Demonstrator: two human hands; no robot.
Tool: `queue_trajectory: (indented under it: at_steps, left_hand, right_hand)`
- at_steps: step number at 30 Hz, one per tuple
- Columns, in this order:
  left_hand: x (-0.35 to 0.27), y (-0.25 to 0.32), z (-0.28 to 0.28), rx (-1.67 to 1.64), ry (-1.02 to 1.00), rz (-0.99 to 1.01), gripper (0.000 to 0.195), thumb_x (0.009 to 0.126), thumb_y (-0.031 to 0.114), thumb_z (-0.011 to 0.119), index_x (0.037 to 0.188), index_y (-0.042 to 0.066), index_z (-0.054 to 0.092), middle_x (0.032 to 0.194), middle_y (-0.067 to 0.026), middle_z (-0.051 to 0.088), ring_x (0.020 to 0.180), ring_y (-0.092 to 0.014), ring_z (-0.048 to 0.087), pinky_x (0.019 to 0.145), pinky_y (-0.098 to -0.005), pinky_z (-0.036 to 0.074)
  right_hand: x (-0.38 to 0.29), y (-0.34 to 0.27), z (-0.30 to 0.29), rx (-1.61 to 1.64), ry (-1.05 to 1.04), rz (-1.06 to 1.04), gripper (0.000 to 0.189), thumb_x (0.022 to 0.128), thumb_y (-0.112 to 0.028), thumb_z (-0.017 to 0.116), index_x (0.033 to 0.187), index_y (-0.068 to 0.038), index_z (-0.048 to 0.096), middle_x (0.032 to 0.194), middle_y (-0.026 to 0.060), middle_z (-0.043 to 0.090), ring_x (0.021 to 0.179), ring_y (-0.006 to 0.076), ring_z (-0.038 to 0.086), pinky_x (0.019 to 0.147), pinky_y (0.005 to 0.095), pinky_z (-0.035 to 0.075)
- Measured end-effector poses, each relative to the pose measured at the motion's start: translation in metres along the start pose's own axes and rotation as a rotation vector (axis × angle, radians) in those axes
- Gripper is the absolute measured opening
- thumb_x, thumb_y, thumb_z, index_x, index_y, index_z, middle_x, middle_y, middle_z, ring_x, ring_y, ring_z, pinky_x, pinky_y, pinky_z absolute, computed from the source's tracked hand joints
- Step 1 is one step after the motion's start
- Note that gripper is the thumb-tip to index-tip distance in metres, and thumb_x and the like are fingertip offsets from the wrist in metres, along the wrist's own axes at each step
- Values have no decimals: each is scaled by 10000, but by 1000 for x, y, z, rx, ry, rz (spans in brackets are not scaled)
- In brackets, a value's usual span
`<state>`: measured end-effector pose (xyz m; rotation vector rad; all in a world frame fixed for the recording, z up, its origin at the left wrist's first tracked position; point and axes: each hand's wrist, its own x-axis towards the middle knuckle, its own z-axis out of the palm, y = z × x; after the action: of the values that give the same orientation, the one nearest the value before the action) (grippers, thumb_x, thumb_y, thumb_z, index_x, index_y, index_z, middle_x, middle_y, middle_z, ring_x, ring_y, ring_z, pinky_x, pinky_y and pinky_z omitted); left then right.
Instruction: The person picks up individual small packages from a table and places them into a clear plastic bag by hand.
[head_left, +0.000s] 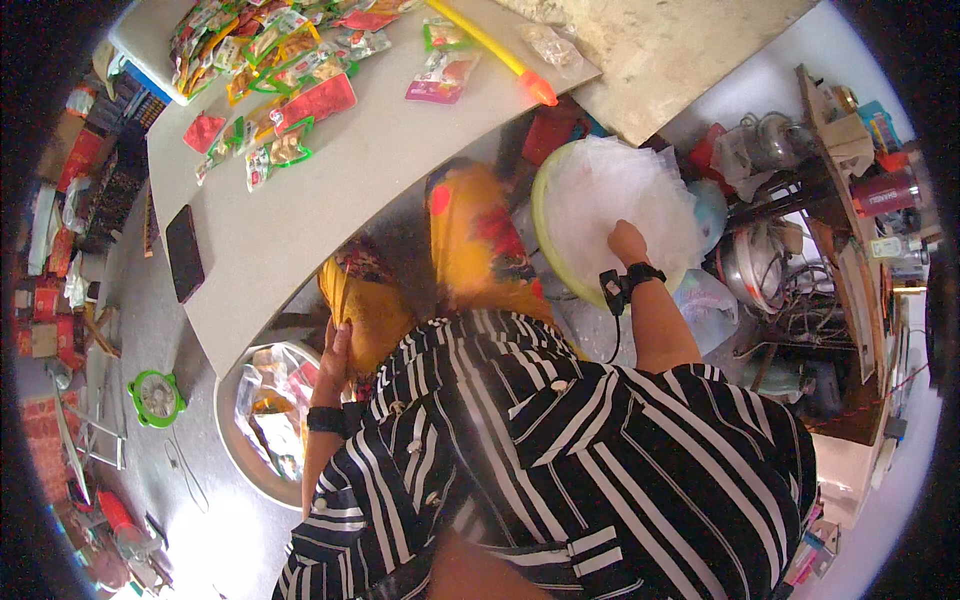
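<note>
My right hand (627, 243) rests on a stack of thin clear plastic bags (592, 187) in a round yellow-green basin (544, 217), right of my legs. Its fingers are curled down; whether they pinch a bag cannot be told. At my left thigh, my left hand (339, 352) lies against the yellow patterned trousers (375, 322), partly hidden, its grip unclear. Small sealed food packets (315, 103) are heaped on the table (360, 165) in front of me. A yellow stick with an orange end (495, 46) lies near the table's right edge.
A dark phone (184, 253) lies at the table's left edge. On the floor to my left are a round tub of packets (225, 442) and a green fan (157, 398). Cluttered shelving (840, 247) holding jars and pots stands at the right. A cable hangs from my right wrist device.
</note>
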<state>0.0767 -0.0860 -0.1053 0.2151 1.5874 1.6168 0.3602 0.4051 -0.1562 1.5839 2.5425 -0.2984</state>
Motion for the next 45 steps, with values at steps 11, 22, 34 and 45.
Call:
queue_trajectory:
  at_steps: [11,22,34,45]
  left_hand:
    - [10,3,2,-28,-7,-87,566,821,368,468,1242,44,273,1122,-83,432,1025,-175,424,870,-281,341]
    - [-7,23,3,35,73,-61,607,818,353,484,1265,22,242,1108,-108,444,1013,-169,432,854,-282,358]
    - [-4,11,-12,209,179,79,595,793,265,552,1235,-26,281,1159,-146,438,1082,-199,403,903,-283,324]
    - [-20,108,27,392,-151,45,558,773,301,565,1197,4,358,1170,-159,436,1104,-221,400,907,-333,325]
  right_hand:
    - [4,-46,-30,4,62,50,373,688,-278,571,957,-30,500,903,176,560,860,331,539,742,416,444]
    - [28,-22,5,-16,82,-258,186,720,-185,471,745,-29,570,784,166,572,764,323,552,687,399,447]
    - [49,36,-57,-735,23,-855,72,625,-127,530,625,-78,584,700,92,562,714,255,541,631,354,456]
    - [-33,-142,-214,730,76,-566,70,709,-78,511,704,-11,491,648,54,486,628,129,471,585,266,394]
